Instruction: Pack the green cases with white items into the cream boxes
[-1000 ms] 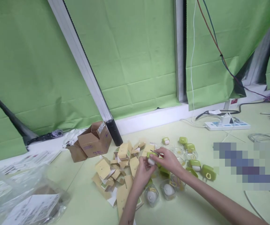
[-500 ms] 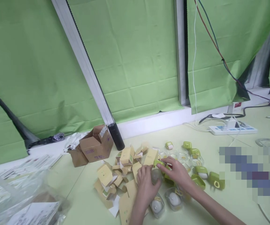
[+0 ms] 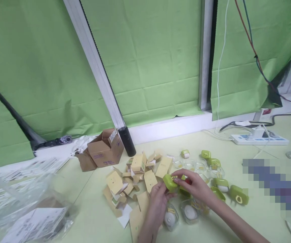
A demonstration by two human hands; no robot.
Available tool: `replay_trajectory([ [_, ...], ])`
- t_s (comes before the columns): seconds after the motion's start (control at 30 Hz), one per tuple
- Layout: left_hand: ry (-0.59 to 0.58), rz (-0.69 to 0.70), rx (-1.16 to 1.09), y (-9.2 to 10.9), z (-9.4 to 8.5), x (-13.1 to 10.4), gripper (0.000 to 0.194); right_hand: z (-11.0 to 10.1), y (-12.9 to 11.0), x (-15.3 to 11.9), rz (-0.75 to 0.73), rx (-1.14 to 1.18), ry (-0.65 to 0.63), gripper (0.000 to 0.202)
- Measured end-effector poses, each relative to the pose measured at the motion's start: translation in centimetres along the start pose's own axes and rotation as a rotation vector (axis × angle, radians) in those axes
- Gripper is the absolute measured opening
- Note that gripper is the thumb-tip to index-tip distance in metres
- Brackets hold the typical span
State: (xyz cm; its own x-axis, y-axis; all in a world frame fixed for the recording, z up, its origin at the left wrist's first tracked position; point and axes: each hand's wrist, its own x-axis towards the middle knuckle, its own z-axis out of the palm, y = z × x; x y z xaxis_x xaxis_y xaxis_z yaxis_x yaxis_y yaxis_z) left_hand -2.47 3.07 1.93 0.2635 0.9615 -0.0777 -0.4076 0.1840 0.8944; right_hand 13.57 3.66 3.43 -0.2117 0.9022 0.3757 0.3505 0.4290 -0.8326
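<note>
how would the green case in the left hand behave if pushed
The green case is probably stiff: its shell shows no visible dents in the left hand. It may be slippery, as its surface looks smooth. Its boxy shape probably resists rolling.

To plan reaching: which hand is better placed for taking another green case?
Probably the right hand: nearer the other cases, though seemingly holding something red and touching the case the left hand grips.
</note>
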Motion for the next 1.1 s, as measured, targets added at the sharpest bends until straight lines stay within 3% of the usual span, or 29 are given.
replay_trajectory([
  [0.13, -0.039, -0.053, 0.055, 0.4, -0.1, 0.1, 0.028, -0.4, 0.3, 0.2, -0.116, -0.080, -0.029, 0.017],
  [0.3, -0.048, -0.079, 0.134, 0.9, -0.2, 0.0, 0.028, -1.3, 0.3, -0.1, -0.196, -0.130, -0.154, 0.019],
  [0.43, -0.059, -0.088, 0.180, 1.0, -0.2, -0.1, 0.030, -1.8, 0.1, -0.4, -0.215, -0.164, -0.225, 0.024],
  [0.5, -0.066, -0.087, 0.192, 0.9, -0.1, -0.1, 0.032, -1.6, -0.1, -0.3, -0.187, -0.152, -0.209, 0.017],
  [0.6, -0.036, 0.019, 0.395, 0.8, 0.0, 0.3, 0.035, -0.9, -0.7, -0.3, -0.115, -0.124, -0.207, 0.050],
  [0.7, 0.009, 0.161, 0.664, 0.7, -0.3, 1.0, 0.028, -1.1, -1.4, -0.4, -0.044, -0.155, -0.174, 0.044],
  [0.77, 0.046, 0.214, 0.769, 0.8, -0.4, 1.4, 0.017, -2.6, -1.6, -0.6, 0.012, -0.184, -0.081, 0.039],
  [0.87, 0.120, 0.307, 0.963, 1.0, -0.6, 1.7, 0.006, -6.8, -0.9, -1.6, 0.106, -0.302, 0.108, 0.046],
  [1.0, 0.155, 0.370, 1.154, 1.0, -0.8, 1.9, 0.009, -13.1, 2.2, -3.8, 0.372, -0.695, 0.265, 0.033],
  [1.1, 0.148, 0.375, 1.323, 1.0, -1.0, 2.1, 0.017, -15.6, 4.9, -5.5, 0.503, -0.814, 0.282, 0.027],
])
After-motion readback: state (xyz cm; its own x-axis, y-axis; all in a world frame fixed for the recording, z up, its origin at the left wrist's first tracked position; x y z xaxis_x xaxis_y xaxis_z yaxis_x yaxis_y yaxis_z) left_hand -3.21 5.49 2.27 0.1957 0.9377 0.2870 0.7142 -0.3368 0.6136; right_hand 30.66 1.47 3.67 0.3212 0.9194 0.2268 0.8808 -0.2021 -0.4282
